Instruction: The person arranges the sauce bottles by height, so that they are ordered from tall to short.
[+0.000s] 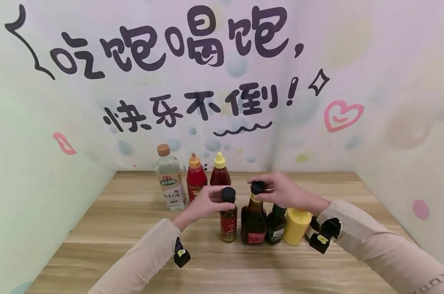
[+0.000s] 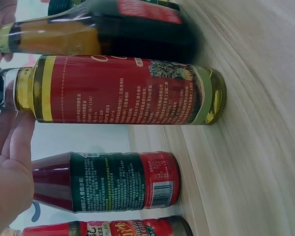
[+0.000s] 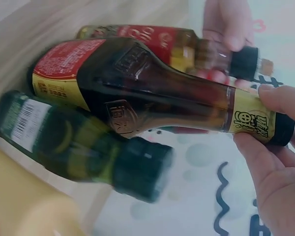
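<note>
My left hand [image 1: 201, 204] holds a slim oil bottle [image 1: 228, 226] by the neck, just below its black cap. The bottle is upright, with a red label and yellow oil inside. Beside it, my right hand [image 1: 286, 190] grips the neck of a larger dark sauce bottle [image 1: 254, 224] at its yellow neck band and black cap. In the right wrist view, the thumb and fingers [image 3: 270, 157] lie on both sides of that neck. A small dark green bottle [image 3: 73, 137] with a barcode label stands close to the sauce bottle's right.
Right of the green bottle are a yellow bottle [image 1: 296, 228] and a dark jar [image 1: 312, 229], partly hidden by the wrist camera. Behind stand a clear vinegar bottle [image 1: 170, 183], a red sauce bottle [image 1: 197, 176] and a yellow-capped sauce bottle [image 1: 220, 175]. A printed curtain [image 1: 244, 155] hangs behind the wooden table [image 1: 134, 241].
</note>
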Action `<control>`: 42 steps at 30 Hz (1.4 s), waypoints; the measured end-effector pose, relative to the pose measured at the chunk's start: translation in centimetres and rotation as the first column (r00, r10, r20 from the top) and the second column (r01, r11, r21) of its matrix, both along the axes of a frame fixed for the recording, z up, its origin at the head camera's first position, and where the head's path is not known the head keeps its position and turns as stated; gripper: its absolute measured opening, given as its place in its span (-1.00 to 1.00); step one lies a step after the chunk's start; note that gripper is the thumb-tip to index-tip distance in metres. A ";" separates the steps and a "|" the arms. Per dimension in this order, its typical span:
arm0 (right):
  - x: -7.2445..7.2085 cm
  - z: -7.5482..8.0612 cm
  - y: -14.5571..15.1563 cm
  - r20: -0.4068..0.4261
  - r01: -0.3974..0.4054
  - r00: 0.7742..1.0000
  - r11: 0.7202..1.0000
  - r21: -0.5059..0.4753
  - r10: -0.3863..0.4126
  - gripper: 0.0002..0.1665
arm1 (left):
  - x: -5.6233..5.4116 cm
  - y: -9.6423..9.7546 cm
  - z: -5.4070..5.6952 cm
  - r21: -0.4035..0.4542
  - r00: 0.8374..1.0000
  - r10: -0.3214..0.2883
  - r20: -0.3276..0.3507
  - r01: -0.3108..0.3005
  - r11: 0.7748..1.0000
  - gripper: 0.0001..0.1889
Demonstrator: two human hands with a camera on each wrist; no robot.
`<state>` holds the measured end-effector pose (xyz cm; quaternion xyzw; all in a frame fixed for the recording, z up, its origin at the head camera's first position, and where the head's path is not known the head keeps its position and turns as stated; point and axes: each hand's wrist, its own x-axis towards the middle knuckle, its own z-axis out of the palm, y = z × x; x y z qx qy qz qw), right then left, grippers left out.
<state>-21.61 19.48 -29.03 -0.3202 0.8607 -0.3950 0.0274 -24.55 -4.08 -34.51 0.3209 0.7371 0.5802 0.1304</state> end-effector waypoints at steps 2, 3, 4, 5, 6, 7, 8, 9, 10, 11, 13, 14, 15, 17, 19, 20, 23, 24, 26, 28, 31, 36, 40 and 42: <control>-0.2 0.6 0.1 -0.011 0.016 1.000 1.000 -0.010 -0.016 -0.55 | -0.4 0.0 -0.5 0.005 1.000 0.005 -0.008 -0.005 1.000 -0.59; -0.3 1.0 0.1 -0.022 0.030 0.999 1.000 -0.010 -0.030 -0.55 | -0.6 0.0 -0.8 0.004 1.000 0.008 -0.009 -0.008 1.000 -0.60; -0.4 1.3 0.2 -0.027 0.044 0.999 0.999 -0.011 -0.044 -0.54 | -0.8 0.1 -1.1 0.008 1.000 0.008 -0.011 -0.008 1.000 -0.59; -0.6 1.6 0.3 -0.037 0.059 0.998 0.998 -0.010 -0.060 -0.54 | -1.0 0.1 -1.4 0.010 1.000 0.008 -0.015 -0.007 1.000 -0.60; -0.8 1.9 0.3 -0.050 0.077 0.996 0.997 -0.010 -0.077 -0.54 | -1.2 0.1 -1.7 0.012 1.000 0.007 -0.012 -0.007 1.000 -0.59; -0.9 2.2 0.4 -0.060 0.092 0.994 0.996 -0.012 -0.092 -0.54 | -1.3 0.2 -1.8 0.016 1.000 0.005 -0.014 -0.005 1.000 -0.59; -1.1 2.4 0.4 -0.069 0.104 0.992 0.995 -0.009 -0.104 -0.54 | -1.3 0.2 -1.9 0.019 1.000 0.005 -0.013 -0.005 1.000 -0.59; -1.4 2.6 0.5 -0.078 0.112 0.991 0.994 -0.008 -0.113 -0.54 | -1.3 0.3 -1.9 0.023 1.000 0.004 -0.014 -0.004 1.000 -0.59; -1.6 2.8 0.5 -0.086 0.118 0.989 0.993 -0.005 -0.118 -0.54 | -1.3 0.3 -1.9 0.027 1.000 0.003 -0.014 -0.003 1.000 -0.59; -1.9 2.9 0.5 -0.090 0.124 0.988 0.992 -0.004 -0.124 -0.55 | -1.3 0.3 -2.0 0.027 1.000 0.006 -0.008 -0.006 1.000 -0.59; -2.4 3.2 0.5 -0.106 0.127 0.986 0.992 0.003 -0.126 -0.56 | -1.2 0.4 -1.9 0.028 1.000 0.012 0.003 -0.012 1.000 -0.59; -2.7 3.2 0.5 -0.111 0.129 0.986 0.992 0.006 -0.128 -0.56 | -1.1 0.4 -1.8 0.025 1.000 0.017 0.006 -0.017 1.000 -0.58; -2.9 3.3 0.5 -0.115 0.133 0.985 0.991 0.009 -0.131 -0.57 | -1.0 0.3 -1.7 0.024 1.000 0.020 0.010 -0.020 1.000 -0.58; -3.4 3.4 0.5 -0.119 0.145 0.983 0.989 0.011 -0.143 -0.57 | -0.4 0.3 -1.1 0.022 1.000 0.022 0.010 -0.022 1.000 -0.59; -3.9 3.4 0.6 -0.121 0.159 0.980 0.987 0.017 -0.156 -0.56 | 0.1 0.2 -0.5 0.017 1.000 0.026 0.009 -0.026 1.000 -0.59; -4.2 3.3 0.6 -0.118 0.164 0.980 0.986 0.021 -0.160 -0.57 | 0.3 0.2 -0.3 0.018 1.000 0.025 0.005 -0.025 1.000 -0.60; -5.0 3.3 0.5 -0.117 0.185 0.977 0.982 0.044 -0.178 -0.58 | 0.7 0.2 0.2 0.016 1.000 0.023 0.000 -0.023 1.000 -0.60; -5.3 3.2 0.4 -0.119 0.193 0.975 0.979 0.057 -0.186 -0.59 | 0.8 0.2 0.3 0.014 1.000 0.024 -0.001 -0.024 1.000 -0.60; -5.9 3.2 0.2 -0.123 0.207 0.973 0.975 0.078 -0.197 -0.60 | 0.8 0.2 0.4 0.010 1.000 0.027 -0.003 -0.027 1.000 -0.60; -6.5 3.1 0.1 -0.134 0.217 0.970 0.972 0.095 -0.203 -0.62 | 0.9 0.2 0.5 -0.001 0.999 0.035 0.003 -0.035 0.999 -0.59; -7.2 2.8 -0.1 -0.141 0.217 0.970 0.969 0.114 -0.200 -0.64 | 0.9 0.2 0.6 -0.017 0.999 0.045 0.005 -0.045 0.999 -0.58; -8.3 2.0 -0.2 -0.170 0.190 0.972 0.971 0.146 -0.165 -0.66 | 1.0 0.2 0.5 -0.020 0.999 0.047 0.007 -0.047 0.999 -0.58; -8.7 1.5 -0.4 -0.158 0.176 0.976 0.974 0.145 -0.152 -0.66 | 0.7 0.1 0.2 -0.015 0.999 0.042 0.004 -0.042 0.999 -0.58; -8.8 1.3 -0.4 -0.154 0.175 0.976 0.975 0.138 -0.153 -0.66 | 0.2 0.1 -0.5 -0.012 0.999 0.042 0.007 -0.042 0.999 -0.56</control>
